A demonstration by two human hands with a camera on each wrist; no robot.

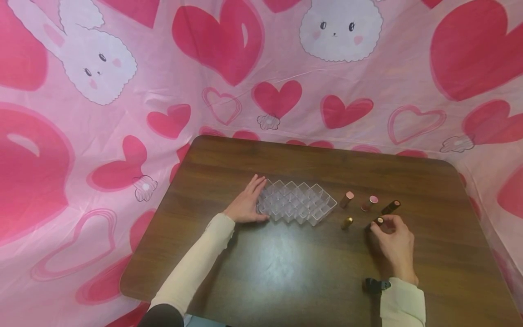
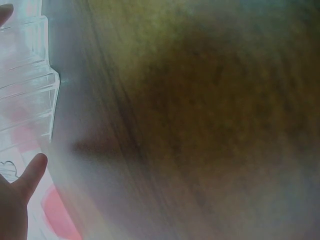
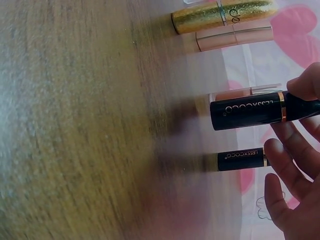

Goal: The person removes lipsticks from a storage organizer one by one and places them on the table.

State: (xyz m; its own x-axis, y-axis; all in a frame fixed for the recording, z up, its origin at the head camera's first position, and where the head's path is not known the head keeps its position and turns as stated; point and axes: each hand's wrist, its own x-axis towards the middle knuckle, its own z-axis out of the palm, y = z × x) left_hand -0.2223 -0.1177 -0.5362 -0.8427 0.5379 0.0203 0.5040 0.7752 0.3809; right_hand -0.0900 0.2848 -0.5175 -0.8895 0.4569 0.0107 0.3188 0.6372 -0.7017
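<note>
A clear lipstick organizer [image 1: 295, 203] with diamond-shaped compartments lies on the table. My left hand [image 1: 245, 205] is at its left end, fingers and thumb spread along the side; the left wrist view shows a thumb [image 2: 31, 177] near the organizer's edge [image 2: 54, 80]. My right hand [image 1: 396, 243] pinches the upper end of a black lipstick tube [image 3: 247, 113] with a gold ring, held upright between thumb and fingers. Standing around it are a second black lipstick [image 1: 391, 207], a pink-topped lipstick [image 1: 369, 204], a rose lipstick [image 1: 347, 200] and a gold lipstick [image 1: 347, 222].
The brown wooden table [image 1: 261, 268] has rounded corners. Pink cloth [image 1: 318, 77] printed with hearts and rabbits hangs behind and beside it. A dark watch-like band [image 1: 377, 285] sits at the right wrist, by the light sleeve.
</note>
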